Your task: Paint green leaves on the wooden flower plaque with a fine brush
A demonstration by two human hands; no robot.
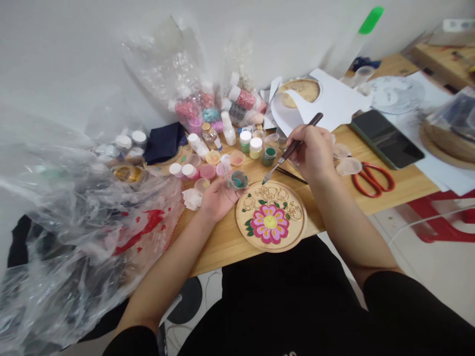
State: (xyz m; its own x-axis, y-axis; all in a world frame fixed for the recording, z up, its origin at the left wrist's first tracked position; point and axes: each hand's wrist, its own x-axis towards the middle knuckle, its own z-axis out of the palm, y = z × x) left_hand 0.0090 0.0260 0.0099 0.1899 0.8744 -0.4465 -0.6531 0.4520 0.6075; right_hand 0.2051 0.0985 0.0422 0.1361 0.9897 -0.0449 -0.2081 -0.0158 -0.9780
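Observation:
A round wooden plaque [270, 217] lies near the table's front edge, bearing a pink flower with a yellow centre, green leaves and gold outlines. My right hand [313, 153] is closed on a dark-handled tool [293, 147] whose tip rests at the plaque's upper rim. My left hand [218, 198] lies palm up just left of the plaque, fingers curled round a small clear cup of teal colour [238, 179].
Small jars and cups of colour [222, 153] crowd the table behind the plaque. Crumpled clear plastic bags [74, 207] fill the left side. Red scissors [373, 179], a dark phone [388, 138] and white paper [334, 104] lie to the right.

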